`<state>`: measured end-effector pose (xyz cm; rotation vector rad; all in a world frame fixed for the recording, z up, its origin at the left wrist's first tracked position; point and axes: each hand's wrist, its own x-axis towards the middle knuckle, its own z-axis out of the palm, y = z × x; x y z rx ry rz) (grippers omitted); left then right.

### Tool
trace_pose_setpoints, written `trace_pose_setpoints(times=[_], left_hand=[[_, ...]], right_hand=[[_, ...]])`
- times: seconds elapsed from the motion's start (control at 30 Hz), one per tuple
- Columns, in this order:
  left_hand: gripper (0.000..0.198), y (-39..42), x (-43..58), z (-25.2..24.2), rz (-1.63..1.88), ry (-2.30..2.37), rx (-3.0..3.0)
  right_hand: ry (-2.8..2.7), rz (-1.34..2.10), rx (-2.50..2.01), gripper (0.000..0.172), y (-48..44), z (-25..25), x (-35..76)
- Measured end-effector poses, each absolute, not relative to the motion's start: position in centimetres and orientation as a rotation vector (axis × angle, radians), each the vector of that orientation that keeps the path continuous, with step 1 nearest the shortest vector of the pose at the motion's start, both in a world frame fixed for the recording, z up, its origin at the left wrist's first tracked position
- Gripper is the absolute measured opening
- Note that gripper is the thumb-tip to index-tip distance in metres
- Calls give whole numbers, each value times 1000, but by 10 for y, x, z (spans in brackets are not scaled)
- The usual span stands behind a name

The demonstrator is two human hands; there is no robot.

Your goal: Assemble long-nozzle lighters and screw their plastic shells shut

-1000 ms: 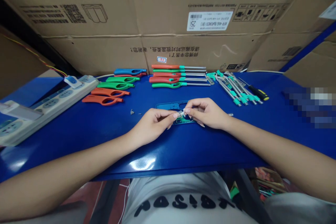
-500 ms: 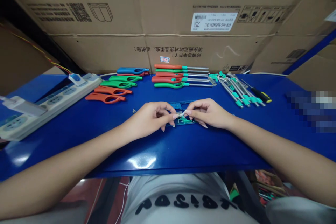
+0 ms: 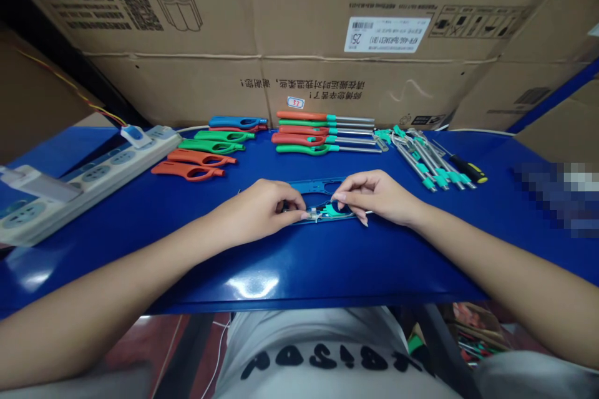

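Note:
Two blue casing halves lie in front of me on the blue table. The farther blue half (image 3: 309, 186) is bare, with an oval opening at its right. In the nearer one sit a green part (image 3: 333, 208), thin wires and a small clear part (image 3: 314, 215). My left hand (image 3: 274, 209) has its thumb and fingers closed on the clear part at the left. Over the right end, my right hand (image 3: 369, 196) pinches near the green part; what lies between its fingertips is too small to name.
A power strip (image 3: 105, 171) runs along the left. Orange, green and blue handles (image 3: 194, 171) lie back left, assembled lighters (image 3: 304, 149) at back centre. Metal tubes with green parts (image 3: 421, 162) and a screwdriver (image 3: 468, 168) lie back right. Behind stands a cardboard box (image 3: 187, 87).
My hands have moved apart. The clear part, held up between both hands before, is now down at the nearer casing, and my right hand has shifted slightly right.

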<state>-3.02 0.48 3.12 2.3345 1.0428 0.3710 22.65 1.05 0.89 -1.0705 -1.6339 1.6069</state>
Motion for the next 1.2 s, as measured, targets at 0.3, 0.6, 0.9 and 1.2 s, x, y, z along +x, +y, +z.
trace_pose_setpoints(times=[0.3,0.6,0.9,1.2], left_hand=[[14,-6,-24,34,364,1081,2377],[13,-7,-24,33,349,1082,2431],[13,-10,-23,31,374,1104,2459],[9,-10,-22,29,405,1104,2462]], right_hand=[[-1727,1564,-1010,41,11,6,232],[-1726,1580,-1019,39,10,7,231],[-1806,1493,-1119,39,8,3,228],[-1886,1454,-1180,35,7,3,227]])
